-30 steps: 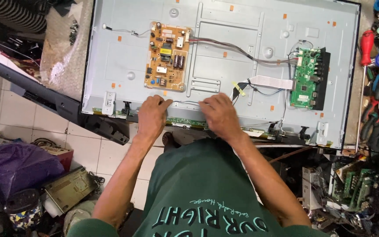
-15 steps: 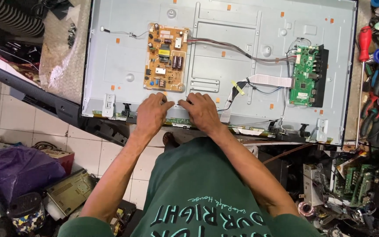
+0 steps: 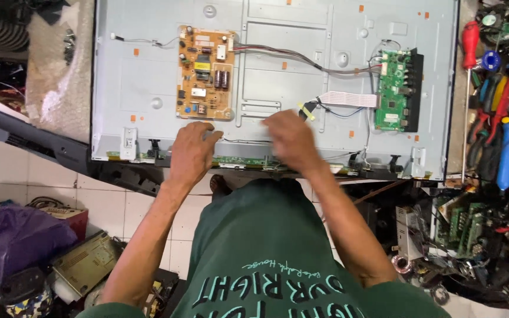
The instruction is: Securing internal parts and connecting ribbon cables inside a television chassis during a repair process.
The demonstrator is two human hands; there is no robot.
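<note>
Since half a second ago, the right hand (image 3: 290, 138) has lifted off the lower edge and moved up and rightward; it is motion-blurred, so I cannot tell whether its fingers are apart or together. Left hand (image 3: 191, 154) stays flat on the panel (image 3: 148, 76), fingers loosely spread, gripping nothing. That grey metal panel lies face down on the table, its near edge overhanging toward the person. A thin strip board (image 3: 240, 161) runs along that edge, partly hidden by both hands. An orange board (image 3: 205, 73) sits above the left hand, a green board (image 3: 395, 89) well right. Tools (image 3: 502, 118) crowd the right margin, cut off by the frame.
</note>
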